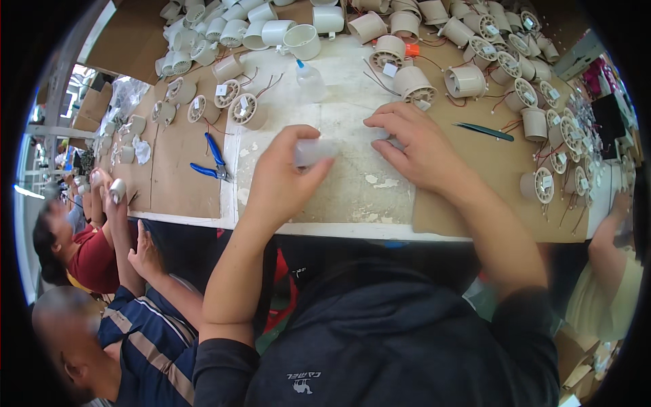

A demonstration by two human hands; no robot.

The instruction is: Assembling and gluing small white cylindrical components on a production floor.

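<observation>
My left hand [285, 169] is closed round a whitish, translucent short cylinder [310, 152], blurred, above the worn white board in the middle of the table. Facing it on the right, my right hand [417, 146] has its fingers curled round a small pale translucent piece [381, 133], mostly hidden by the fingers. The two held things are apart. Beyond them a squeeze bottle [310, 83] with a blue tip stands on the board. Left of my left hand lie blue-handled cutters [213, 161]; right of my right hand, dark green tweezers [483, 131].
White plastic cups [302, 42] are heaped at the back left. Beige round housings [466, 80] with wires crowd the back and right side. Several more beige housings [247, 112] sit to the left. Co-workers sit at the left, one with a hand [146, 254] raised; another person's arm [607, 237] shows at the right.
</observation>
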